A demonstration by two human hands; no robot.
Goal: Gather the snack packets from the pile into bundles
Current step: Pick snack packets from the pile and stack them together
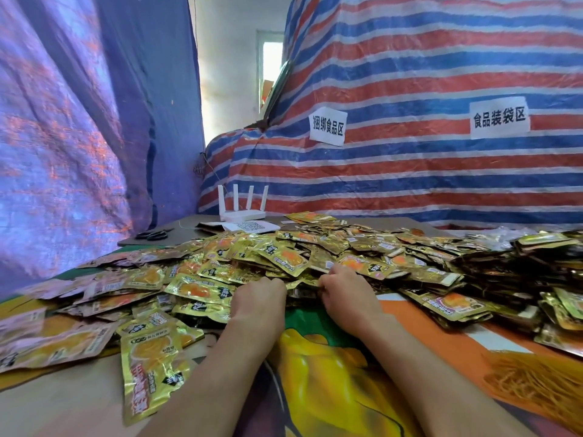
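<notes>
Head view: a broad pile of gold snack packets (pixel 315 247) spreads across the bench (pixel 56 411), ahead of both forearms. At its near edge the left grip (pixel 258 294) and right grip (pixel 344 291) face each other, fingers curled onto a small stack (pixel 302 293) between them, fingertips hidden. Behind the pile are a white router (pixel 241 212) and black scissors (pixel 153 235)

The snack packets (pixel 284 253) are made of crinkled gold foil film, finished in a high gloss. The striped tarpaulin (pixel 410 171) is woven plastic, coarse-textured, with a faint sheen. The router (pixel 243 216) is cased in smooth white plastic. The signs (pixel 328 126) are printed on matt white paper. The printed sheet (pixel 315 357) is smooth and slightly glossy.
</notes>
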